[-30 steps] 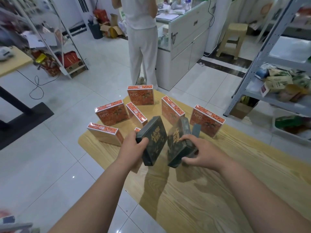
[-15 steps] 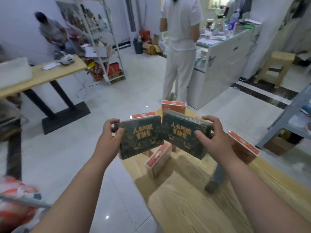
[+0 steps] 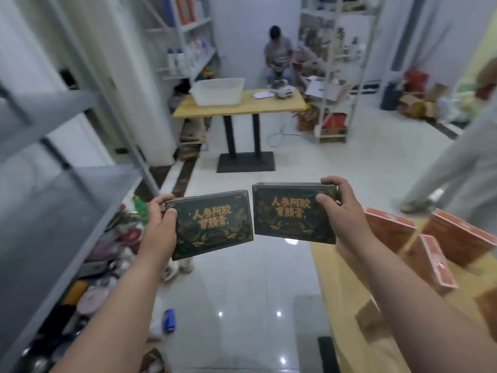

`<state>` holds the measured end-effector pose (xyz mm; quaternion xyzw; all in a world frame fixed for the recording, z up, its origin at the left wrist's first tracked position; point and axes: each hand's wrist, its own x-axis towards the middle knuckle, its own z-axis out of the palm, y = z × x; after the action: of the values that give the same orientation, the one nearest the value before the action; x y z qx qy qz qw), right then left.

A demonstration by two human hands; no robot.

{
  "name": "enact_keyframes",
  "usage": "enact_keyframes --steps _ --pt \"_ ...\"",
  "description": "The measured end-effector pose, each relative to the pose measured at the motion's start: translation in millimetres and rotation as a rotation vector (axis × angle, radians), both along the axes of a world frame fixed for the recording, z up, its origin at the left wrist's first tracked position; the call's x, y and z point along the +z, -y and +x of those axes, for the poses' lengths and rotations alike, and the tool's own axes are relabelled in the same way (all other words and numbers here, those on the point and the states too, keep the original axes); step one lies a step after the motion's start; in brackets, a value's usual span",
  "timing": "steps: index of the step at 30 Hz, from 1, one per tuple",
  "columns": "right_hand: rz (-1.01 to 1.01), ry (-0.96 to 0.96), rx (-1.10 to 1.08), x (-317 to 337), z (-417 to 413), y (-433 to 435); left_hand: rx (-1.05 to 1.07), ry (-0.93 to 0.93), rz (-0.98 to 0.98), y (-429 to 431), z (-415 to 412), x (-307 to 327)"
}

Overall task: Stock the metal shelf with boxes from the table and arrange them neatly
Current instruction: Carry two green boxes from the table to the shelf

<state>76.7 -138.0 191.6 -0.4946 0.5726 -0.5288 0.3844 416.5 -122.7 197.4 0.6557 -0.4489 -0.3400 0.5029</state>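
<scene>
In a white-tiled stockroom, a person stands over a glossy floor with both bare arms stretched forward and a box in each hand. A grey metal shelf fills the left side of the view, its upper levels bare and a jumble of packets and tins on its lowest level. At lower right is the corner of a wooden bench carrying several orange boxes, some standing on edge. Across the room a second bench holds a white plastic tub, with a seated person behind it and another person in white at the right edge. The left green box and the right green box, both dark with gold lettering, are held face-up in the air above the floor, between shelf and bench, their inner corners almost touching. The left hand grips its box by the left end, thumb on the face. The right hand grips the other by the right end, fingers curled over the top edge. A small blue container lies on the floor below.
</scene>
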Motion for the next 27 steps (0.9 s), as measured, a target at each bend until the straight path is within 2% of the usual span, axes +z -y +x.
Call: enact_keyframes --steps 8,13,20,27 --pt "-0.083 0.029 0.317 38.6 212.3 60.8 0.324 -0.072 -0.111 -56.6 170.1 36.7" --pt "-0.154 0.046 0.513 65.2 325.4 85.4 0.554 -0.078 -0.207 -96.2 236.4 64.1" --pt "-0.314 0.06 0.75 114.7 437.6 115.4 0.846 0.045 -0.334 -143.3 276.3 104.5" --pt "-0.332 0.131 1.071 157.9 526.9 112.3 1.168 0.079 -0.411 -192.9 283.5 142.8"
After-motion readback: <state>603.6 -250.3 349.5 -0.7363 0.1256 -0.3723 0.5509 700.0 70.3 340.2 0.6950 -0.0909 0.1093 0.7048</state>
